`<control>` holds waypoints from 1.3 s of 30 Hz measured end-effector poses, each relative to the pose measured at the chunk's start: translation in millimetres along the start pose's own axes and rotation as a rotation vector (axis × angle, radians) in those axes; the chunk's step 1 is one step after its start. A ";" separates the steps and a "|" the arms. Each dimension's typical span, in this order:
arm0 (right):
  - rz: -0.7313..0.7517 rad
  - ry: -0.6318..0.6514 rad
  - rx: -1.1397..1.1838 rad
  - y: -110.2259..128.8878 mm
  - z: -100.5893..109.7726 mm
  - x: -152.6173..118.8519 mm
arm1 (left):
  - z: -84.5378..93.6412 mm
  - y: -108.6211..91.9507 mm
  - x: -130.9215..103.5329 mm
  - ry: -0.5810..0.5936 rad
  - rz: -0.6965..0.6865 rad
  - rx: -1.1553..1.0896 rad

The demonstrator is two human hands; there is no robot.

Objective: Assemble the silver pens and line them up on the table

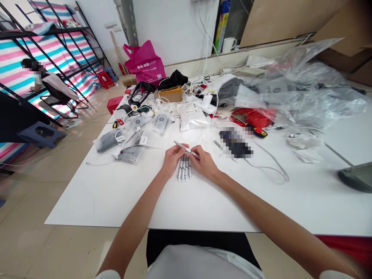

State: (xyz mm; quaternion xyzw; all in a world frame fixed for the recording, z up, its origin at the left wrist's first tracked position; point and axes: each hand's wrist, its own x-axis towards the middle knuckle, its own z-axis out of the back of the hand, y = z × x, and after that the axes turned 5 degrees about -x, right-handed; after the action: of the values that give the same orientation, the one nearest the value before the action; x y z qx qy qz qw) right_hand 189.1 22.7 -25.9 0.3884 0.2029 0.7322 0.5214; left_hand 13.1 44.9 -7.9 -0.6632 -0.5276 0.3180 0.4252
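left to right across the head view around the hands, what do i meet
Dark grey pouch in clear plastic, left hand, row of slim grey-and-white pens, right hand, pixelated dark object, dark grey rounded object.

Pens [183, 169] on table [116, 201], bag [145, 64] behind

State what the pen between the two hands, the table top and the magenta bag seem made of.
Pen: probably plastic, with a white barrel and grey front end; its gloss is hard to judge.
Table top: perhaps laminated board, smooth and low-sheen, judging by its flat, even white face.
Magenta bag: likely non-woven fabric, matt, with soft creases and printed white lettering.
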 end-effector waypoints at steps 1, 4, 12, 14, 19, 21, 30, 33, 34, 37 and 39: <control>0.009 0.008 -0.005 0.8 0.2 0.1 | 0.6 0.6 0.5 -0.005 -0.004 -0.008; 0.056 0.031 -0.037 3.2 0.9 0.4 | 2.0 1.8 1.7 -0.006 -0.011 -0.008; 0.045 0.088 -0.068 3.5 -0.1 0.8 | 6.4 4.7 3.8 0.019 -0.032 -0.058; 0.052 0.114 -0.076 3.6 -0.7 0.3 | 7.1 4.7 4.2 0.023 -0.033 -0.058; 0.060 0.059 -0.104 4.5 -5.1 -1.8 | 7.7 2.5 4.6 0.009 -0.022 -0.088; 0.068 0.081 -0.100 4.8 -5.9 -2.5 | 8.0 1.7 4.7 0.001 -0.026 -0.093; 0.088 0.112 -0.102 2.9 -7.4 -3.5 | 2.9 -3.6 2.8 -0.019 -0.042 -0.123; 0.070 0.063 -0.161 -0.9 -10.7 -3.2 | 2.9 -4.6 4.1 -0.166 -0.111 -0.111; 0.079 0.057 -0.170 -1.8 -11.3 -3.3 | 3.4 -4.8 4.6 -0.201 -0.123 -0.105; 0.133 0.069 -0.160 -2.3 -10.9 -4.4 | 5.6 -5.8 5.4 -0.198 -0.118 -0.121; 0.155 0.087 -0.133 -1.0 -9.6 -5.9 | 6.7 -7.0 5.1 -0.155 -0.108 -0.148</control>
State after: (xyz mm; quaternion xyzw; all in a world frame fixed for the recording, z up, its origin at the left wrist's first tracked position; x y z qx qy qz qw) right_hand 183.1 18.7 -34.6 0.3356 0.1457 0.7982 0.4786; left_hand 5.6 52.0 -4.4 -0.6366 -0.6160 0.3052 0.3496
